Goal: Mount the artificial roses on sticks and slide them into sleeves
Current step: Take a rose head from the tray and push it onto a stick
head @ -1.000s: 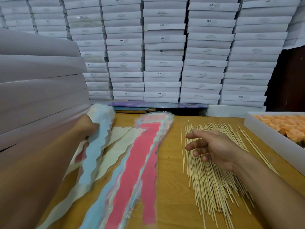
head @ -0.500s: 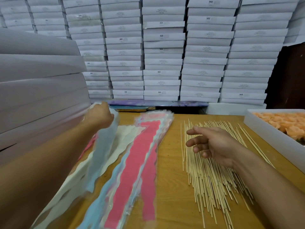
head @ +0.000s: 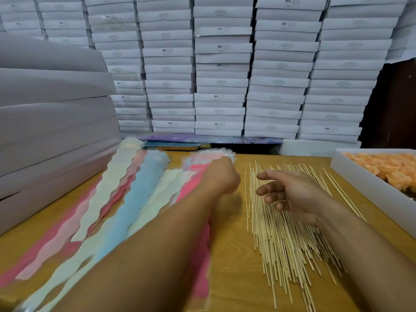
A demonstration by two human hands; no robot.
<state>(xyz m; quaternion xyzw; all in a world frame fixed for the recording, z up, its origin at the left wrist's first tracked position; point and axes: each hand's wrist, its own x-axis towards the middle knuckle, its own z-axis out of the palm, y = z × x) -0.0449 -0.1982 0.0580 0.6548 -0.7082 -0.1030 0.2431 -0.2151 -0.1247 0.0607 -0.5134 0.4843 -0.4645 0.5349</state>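
Head view over a wooden counter point(head: 227, 255) set up as an assembly line: the person's left hand point(head: 219, 176) reaches across to the far end of a stack of clear plastic sleeves printed with pink, blue and cream wavy bands point(head: 198, 176), though motion blur leaves it impossible to tell whether its fingers have closed on a sleeve. The right hand point(head: 290, 194) hovers just above a loose pile of thin pale wooden sticks point(head: 286, 239), its fingers point(head: 267, 176) relaxed and lightly curled, holding nothing — seemingly ready to draw a stick. More sleeves of the same colours point(head: 126, 199) lie fanned out flat at the left, apparently spread so that single ones can be picked. The peach-orange artificial roses point(head: 387, 165) wait in a shallow white tray point(head: 360, 183) at the right edge, near the sticks; none is yet mounted. Supplies sit in task order — sleeves, sticks, roses — within arm's reach. Behind the counter, stacks of flat white cardboard boxes point(head: 220, 70) fill the wall, with more large pale boxes point(head: 49, 122) piled at the left.
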